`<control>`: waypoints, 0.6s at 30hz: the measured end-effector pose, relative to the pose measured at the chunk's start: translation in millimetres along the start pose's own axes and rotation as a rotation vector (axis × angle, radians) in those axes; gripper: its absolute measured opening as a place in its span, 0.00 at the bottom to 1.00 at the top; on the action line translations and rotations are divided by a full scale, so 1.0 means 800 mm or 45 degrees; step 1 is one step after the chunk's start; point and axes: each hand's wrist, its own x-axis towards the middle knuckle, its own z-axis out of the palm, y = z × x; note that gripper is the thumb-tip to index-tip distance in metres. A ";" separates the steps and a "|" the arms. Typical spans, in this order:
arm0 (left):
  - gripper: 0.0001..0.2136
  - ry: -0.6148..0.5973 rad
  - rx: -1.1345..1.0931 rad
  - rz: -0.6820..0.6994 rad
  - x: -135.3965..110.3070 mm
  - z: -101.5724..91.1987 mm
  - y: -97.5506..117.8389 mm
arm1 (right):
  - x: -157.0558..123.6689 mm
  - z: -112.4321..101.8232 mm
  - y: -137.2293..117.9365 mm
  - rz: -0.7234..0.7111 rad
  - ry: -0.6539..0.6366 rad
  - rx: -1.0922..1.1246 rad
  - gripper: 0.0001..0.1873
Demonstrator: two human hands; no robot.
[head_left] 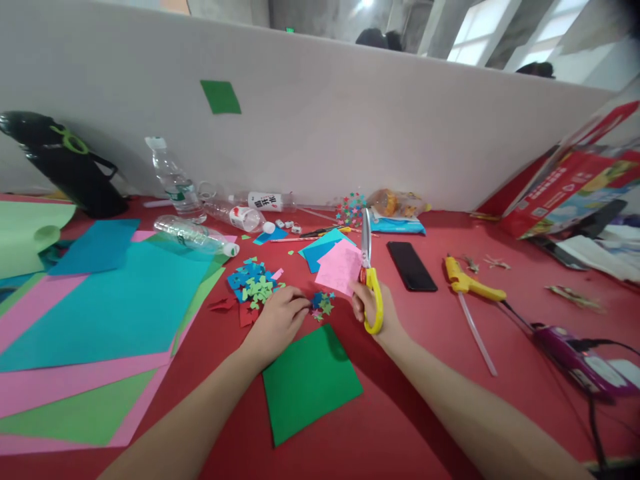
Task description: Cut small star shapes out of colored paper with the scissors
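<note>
Right hand point(390, 317) gripping scissors point(371, 276), long axis pointing away from body; pink paper point(339, 268) at its fingertips. Paper stars point(323, 305) in loose pile, just right of left hand point(281, 316), left nearer than right. Left fingers curled; cannot tell whether anything pinched.

Yellow-handled scissors point(371, 275), blades forward; pink paper point(337, 270) just beside; small multicoloured stars point(325, 307) clustered.
</note>
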 end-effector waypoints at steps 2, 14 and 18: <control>0.12 0.012 0.030 0.005 -0.002 -0.004 0.002 | -0.001 0.001 0.001 0.004 -0.003 0.008 0.17; 0.09 0.024 0.117 -0.028 -0.015 -0.007 -0.018 | 0.008 0.001 0.014 0.075 0.123 0.045 0.20; 0.10 -0.040 0.120 -0.011 -0.018 -0.004 -0.022 | 0.006 0.005 0.016 0.089 0.120 0.047 0.19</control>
